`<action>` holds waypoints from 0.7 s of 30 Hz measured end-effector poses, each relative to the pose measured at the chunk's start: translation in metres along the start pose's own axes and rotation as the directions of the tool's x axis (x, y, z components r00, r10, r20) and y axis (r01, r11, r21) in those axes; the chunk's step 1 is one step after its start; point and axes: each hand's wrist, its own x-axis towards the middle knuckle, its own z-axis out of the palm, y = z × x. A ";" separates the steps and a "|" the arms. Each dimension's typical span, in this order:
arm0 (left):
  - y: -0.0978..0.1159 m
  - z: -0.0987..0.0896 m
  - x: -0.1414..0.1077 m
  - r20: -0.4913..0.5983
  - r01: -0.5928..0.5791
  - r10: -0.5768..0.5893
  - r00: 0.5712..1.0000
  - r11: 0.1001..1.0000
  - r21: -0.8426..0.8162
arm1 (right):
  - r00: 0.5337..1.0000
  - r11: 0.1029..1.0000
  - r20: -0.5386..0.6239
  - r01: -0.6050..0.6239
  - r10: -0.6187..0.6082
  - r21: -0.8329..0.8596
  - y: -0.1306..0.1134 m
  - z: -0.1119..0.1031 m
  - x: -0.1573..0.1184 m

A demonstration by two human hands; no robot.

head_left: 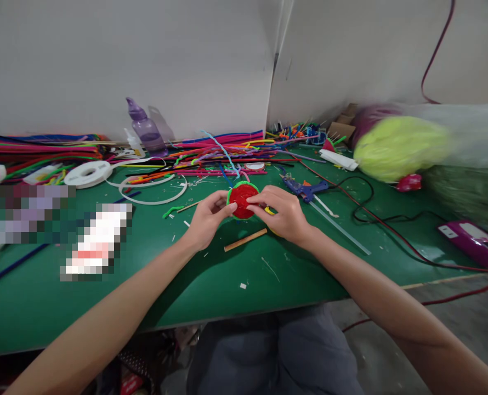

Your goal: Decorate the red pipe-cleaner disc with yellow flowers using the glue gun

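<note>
Between my two hands is a round red disc with a green rim (243, 201), which looks made of coiled pipe cleaners. My left hand (208, 218) is closed on its left edge, thumb on the red face. My right hand (283, 211) pinches at its right side, fingertips against the red face. A small yellow piece (270, 210) shows by the right fingers; I cannot tell whether it is held. A light blue twisted strand (223, 151) rises behind the disc. Just below the hands a flat wooden stick (245, 240) lies on the green table (227, 296).
Pipe cleaners (223, 147) in many colours lie along the wall. A purple bottle (147, 129) and a white ribbon roll (88, 174) stand left. At right are a blue glue gun (305, 189), a clear glue stick (340, 227), cables, a purple power strip (470, 241) and plastic bags (404, 145).
</note>
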 end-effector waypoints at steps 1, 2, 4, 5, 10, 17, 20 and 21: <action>0.000 0.000 0.000 0.002 0.002 -0.002 1.000 1.000 -0.005 | 1.000 1.000 -0.007 0.002 -0.002 0.002 -0.001 0.000 0.000; 0.000 0.000 -0.001 0.004 0.003 -0.003 1.000 1.000 -0.009 | 1.000 1.000 -0.010 0.001 -0.001 0.002 -0.001 0.001 0.000; 0.000 0.000 -0.001 0.009 0.007 -0.007 1.000 1.000 -0.013 | 1.000 1.000 -0.014 0.003 -0.003 0.003 -0.002 0.002 0.000; 0.000 0.000 -0.001 0.014 0.010 -0.010 1.000 1.000 -0.014 | 1.000 1.000 -0.025 0.015 -0.015 0.012 -0.002 0.002 0.000; 0.002 0.001 0.000 0.015 0.024 -0.024 1.000 1.000 -0.016 | 0.988 0.987 -0.128 0.103 -0.087 0.122 0.002 -0.002 0.002; 0.004 0.003 -0.002 0.015 0.035 -0.034 0.999 0.999 -0.040 | 0.979 0.985 -0.134 0.161 -0.151 0.065 0.005 -0.004 0.003; 0.005 0.004 -0.004 0.030 0.030 -0.028 0.999 0.998 -0.060 | 0.980 0.985 -0.136 0.157 -0.147 0.068 0.004 -0.002 0.002; 0.005 0.005 -0.004 0.034 0.026 -0.024 0.999 0.998 -0.065 | 0.980 0.985 -0.135 0.158 -0.148 0.066 0.004 -0.002 0.002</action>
